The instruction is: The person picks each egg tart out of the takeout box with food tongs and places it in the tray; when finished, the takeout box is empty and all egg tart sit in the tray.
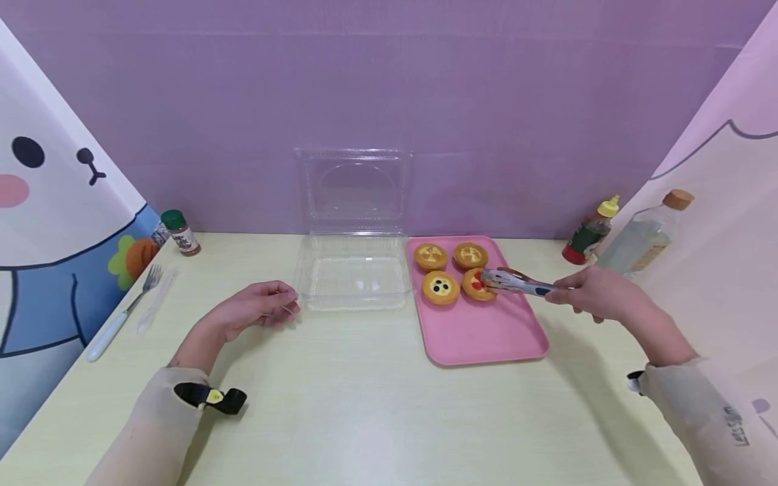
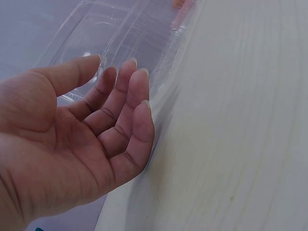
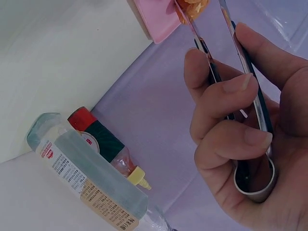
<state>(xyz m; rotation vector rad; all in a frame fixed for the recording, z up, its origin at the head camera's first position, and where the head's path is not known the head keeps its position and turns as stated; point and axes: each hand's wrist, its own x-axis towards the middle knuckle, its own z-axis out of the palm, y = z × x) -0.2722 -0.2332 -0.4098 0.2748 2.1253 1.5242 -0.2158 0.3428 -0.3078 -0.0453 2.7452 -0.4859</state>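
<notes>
My right hand [image 1: 598, 291] grips metal food tongs [image 1: 516, 281], whose bent end lies against the palm in the right wrist view. The tongs' tips reach the egg tart with red topping [image 1: 474, 286]; whether they pinch it I cannot tell. Several tarts sit on the pink tray [image 1: 480, 337], among them a tart with dark berries [image 1: 440, 288]. A clear plastic box [image 1: 355, 305] stands left of the tray, its lid [image 1: 357, 192] raised. My left hand [image 1: 255, 310] is at the box's front left corner, fingers loosely bent, nothing visible in its grasp; contact with the box is unclear.
At the back left stands a green-capped spice jar [image 1: 181, 233]. A fork [image 1: 124, 314] and a thin wrapped item [image 1: 156, 302] lie on the left. A sauce bottle with a yellow nozzle [image 1: 589, 233] and a cork-topped clear bottle [image 1: 645, 233] stand behind my right hand.
</notes>
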